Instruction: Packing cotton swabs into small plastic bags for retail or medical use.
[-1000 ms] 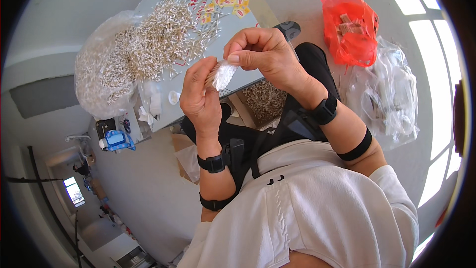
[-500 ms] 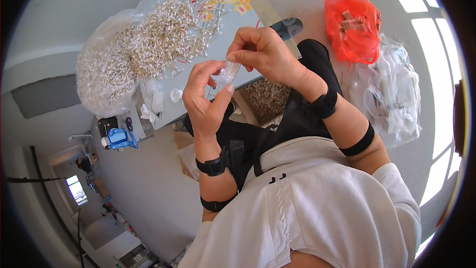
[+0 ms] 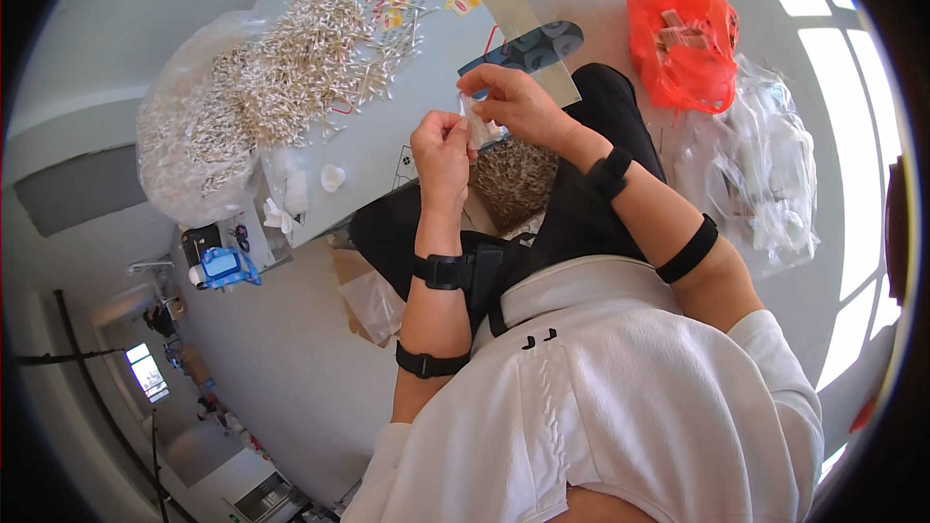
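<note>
Holding a small clear bag (image 3: 481,126) between them, the left hand (image 3: 441,150) and right hand (image 3: 518,102) pinch it with closed fingers above the lap — what is inside the bag I cannot tell. A box of filled pieces (image 3: 513,179) sits below, already quite full. On the table (image 3: 387,136) a big heap of white sticks (image 3: 291,68) remains — much work seems left.

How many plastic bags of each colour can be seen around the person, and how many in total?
Orange bag: 1
Clear bags on the floor at the right: a heap, at least 1; the number cannot be told
Small clear bag held between left hand and right hand: 1
Total: at least 3
</note>
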`<state>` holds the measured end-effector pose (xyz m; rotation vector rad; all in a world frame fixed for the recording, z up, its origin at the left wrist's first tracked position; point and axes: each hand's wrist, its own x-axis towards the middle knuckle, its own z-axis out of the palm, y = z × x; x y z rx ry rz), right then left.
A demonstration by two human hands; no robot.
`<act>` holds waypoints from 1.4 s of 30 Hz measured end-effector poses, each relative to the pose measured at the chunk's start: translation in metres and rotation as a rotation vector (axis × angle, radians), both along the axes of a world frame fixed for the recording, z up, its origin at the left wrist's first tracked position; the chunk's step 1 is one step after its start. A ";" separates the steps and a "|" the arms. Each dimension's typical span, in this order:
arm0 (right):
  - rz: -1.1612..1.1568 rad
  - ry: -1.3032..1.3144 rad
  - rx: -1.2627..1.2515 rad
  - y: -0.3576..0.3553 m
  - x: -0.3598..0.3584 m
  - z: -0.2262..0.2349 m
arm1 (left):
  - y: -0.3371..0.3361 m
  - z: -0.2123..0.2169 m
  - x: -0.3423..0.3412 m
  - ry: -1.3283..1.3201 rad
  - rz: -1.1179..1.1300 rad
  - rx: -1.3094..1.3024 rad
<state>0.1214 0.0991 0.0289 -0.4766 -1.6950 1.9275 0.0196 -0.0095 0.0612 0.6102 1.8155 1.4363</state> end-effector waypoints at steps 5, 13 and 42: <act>-0.068 -0.168 0.015 -0.014 0.011 -0.026 | -0.002 -0.026 0.004 -0.130 0.068 0.026; -0.203 -0.265 -0.092 -0.019 0.018 -0.030 | -0.001 -0.031 0.010 -0.280 0.130 0.093; -0.235 -0.309 -0.281 -0.012 0.028 -0.019 | 0.011 -0.035 0.026 -0.247 0.053 0.057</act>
